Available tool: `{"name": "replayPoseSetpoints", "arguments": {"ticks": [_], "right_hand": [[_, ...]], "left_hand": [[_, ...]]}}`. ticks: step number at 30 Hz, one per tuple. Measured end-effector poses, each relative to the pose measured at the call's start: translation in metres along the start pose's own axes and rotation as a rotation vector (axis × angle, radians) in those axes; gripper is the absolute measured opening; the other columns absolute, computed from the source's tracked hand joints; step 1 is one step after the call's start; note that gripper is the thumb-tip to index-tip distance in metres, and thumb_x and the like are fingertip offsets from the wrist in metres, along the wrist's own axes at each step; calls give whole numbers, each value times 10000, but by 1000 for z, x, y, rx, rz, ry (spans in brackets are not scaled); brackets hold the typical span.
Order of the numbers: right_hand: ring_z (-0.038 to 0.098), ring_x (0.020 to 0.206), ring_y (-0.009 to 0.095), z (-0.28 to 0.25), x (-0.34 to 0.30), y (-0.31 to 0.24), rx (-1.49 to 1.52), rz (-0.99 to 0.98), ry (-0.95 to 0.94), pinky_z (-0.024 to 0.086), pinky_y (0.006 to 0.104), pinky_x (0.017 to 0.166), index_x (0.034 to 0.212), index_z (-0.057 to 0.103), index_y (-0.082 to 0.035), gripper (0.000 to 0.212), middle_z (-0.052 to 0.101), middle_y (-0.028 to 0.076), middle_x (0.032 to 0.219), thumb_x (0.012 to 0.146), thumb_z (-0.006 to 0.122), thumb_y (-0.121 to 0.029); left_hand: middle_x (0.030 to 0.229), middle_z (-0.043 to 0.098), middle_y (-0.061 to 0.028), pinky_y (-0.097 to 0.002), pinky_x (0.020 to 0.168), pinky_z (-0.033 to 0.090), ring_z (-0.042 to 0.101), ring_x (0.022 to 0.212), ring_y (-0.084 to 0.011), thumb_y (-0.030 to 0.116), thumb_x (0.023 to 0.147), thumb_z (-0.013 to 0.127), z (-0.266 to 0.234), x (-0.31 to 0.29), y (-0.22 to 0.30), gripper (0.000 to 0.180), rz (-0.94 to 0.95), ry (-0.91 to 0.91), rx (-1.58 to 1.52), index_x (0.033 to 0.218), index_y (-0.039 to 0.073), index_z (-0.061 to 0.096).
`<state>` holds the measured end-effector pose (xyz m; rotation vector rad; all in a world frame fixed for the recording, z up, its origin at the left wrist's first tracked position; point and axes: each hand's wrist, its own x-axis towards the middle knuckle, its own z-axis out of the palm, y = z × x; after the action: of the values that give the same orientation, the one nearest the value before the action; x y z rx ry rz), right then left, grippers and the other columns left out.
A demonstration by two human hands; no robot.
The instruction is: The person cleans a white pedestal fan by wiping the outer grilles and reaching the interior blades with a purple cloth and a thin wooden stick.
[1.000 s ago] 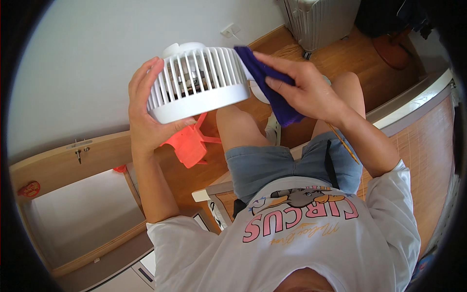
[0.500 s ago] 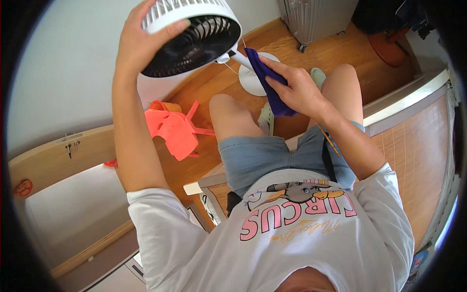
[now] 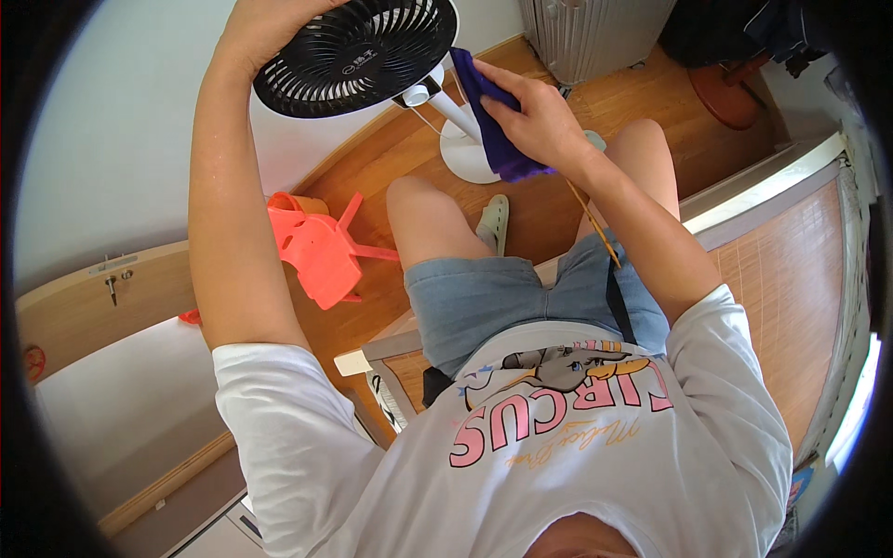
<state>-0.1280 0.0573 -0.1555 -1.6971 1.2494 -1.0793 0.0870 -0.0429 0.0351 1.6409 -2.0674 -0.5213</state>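
A standing fan (image 3: 363, 70) with a black slatted back and white rim is at the top of the view, its head tilted. My left hand (image 3: 268, 33) grips the rim at its upper left; part of the hand runs out of view. A purple cloth (image 3: 502, 139) is pinched in my right hand (image 3: 538, 116), thumb and fingers closed on it. That cloth lies against or right beside the fan's white pole (image 3: 453, 113); exact contact is hard to make out. The pole goes down to a round white base (image 3: 462, 153) on the floor.
A small orange-red plastic chair (image 3: 321, 256) stands left of my knees, an orange bucket (image 3: 299, 205) behind it. A silver suitcase (image 3: 595, 37) is by the wall. A thin yellowish stick (image 3: 595, 228) hangs below my right hand. To my right runs a wood-toned panel (image 3: 781, 279).
The fan head has turned, so its black back with the centre hub now faces me more. My left hand has moved up and left, and my right hand with the cloth slightly up and left.
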Motion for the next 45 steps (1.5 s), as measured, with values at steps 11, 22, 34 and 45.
{"name": "replayPoseSetpoints", "arguments": {"ticks": [11, 22, 34, 45], "right_hand": [[633, 907, 402, 16, 23, -6, -264, 1, -14, 501, 471, 837, 1308, 563, -185, 431, 666, 218, 978, 879, 552, -228], [687, 864, 320, 13, 38, 8, 377, 235, -131, 533, 358, 784, 1261, 597, -87, 422, 674, 229, 1000, 863, 605, -227], [631, 964, 393, 22, 24, -7, 3, 87, -58, 488, 410, 892, 1273, 598, -138, 421, 659, 243, 1012, 861, 582, -221], [654, 961, 359, 38, 49, -19, 118, 230, -27, 492, 382, 888, 1267, 593, -64, 446, 667, 257, 998, 847, 589, -215]], "left_hand": [[1243, 569, -227, -328, 978, 436, 569, 1109, -262, 364, 660, 849, -2, 4, -7, 895, 74, 11, 24, 1349, -60, 466], [1189, 608, -232, -314, 920, 476, 615, 1033, -258, 347, 670, 850, -3, 5, -9, 884, 6, 22, -21, 1340, -82, 464], [1184, 608, -246, -317, 908, 488, 616, 1045, -268, 356, 703, 823, -4, 8, -8, 851, 32, 22, 4, 1331, -94, 466], [1162, 610, -264, -327, 887, 504, 629, 1026, -284, 393, 681, 827, 2, 3, 11, 892, 43, 16, -12, 1309, -127, 466]]}}
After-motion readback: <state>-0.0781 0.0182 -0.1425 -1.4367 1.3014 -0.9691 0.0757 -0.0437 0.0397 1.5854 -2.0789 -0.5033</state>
